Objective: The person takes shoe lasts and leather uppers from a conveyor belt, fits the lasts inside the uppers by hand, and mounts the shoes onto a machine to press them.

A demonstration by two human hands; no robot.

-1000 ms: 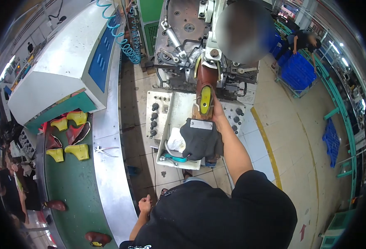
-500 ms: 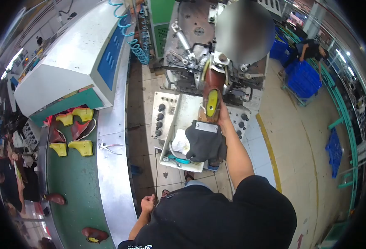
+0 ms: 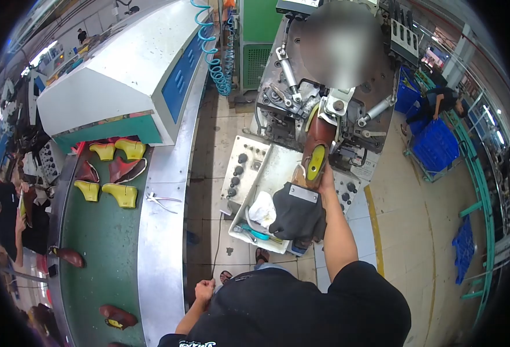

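A reddish-brown boot upper on a yellow last (image 3: 320, 136) sits in the shoe machine (image 3: 353, 118), its toe end up among the metal clamps. My right hand (image 3: 326, 180) is closed around the near, right side of this boot; the boot hides part of its fingers. Just below it, a black cloth with a metal plate (image 3: 301, 211) covers part of the machine front. My left hand (image 3: 204, 290) hangs low beside my body, its fingers curled, and nothing shows in them.
On the left, a green conveyor (image 3: 102, 248) carries yellow lasts (image 3: 120, 195) and several brown uppers. Pliers (image 3: 163, 201) lie on its metal edge. A white tray (image 3: 237, 226) holds tools and a white cloth. A co-worker (image 3: 439, 104) stands by blue crates (image 3: 434, 149) at right.
The view has shifted, so the machine and conveyor appear further right and lower or tilted. My right hand stays on the boot in the machine, and my left hand remains low.
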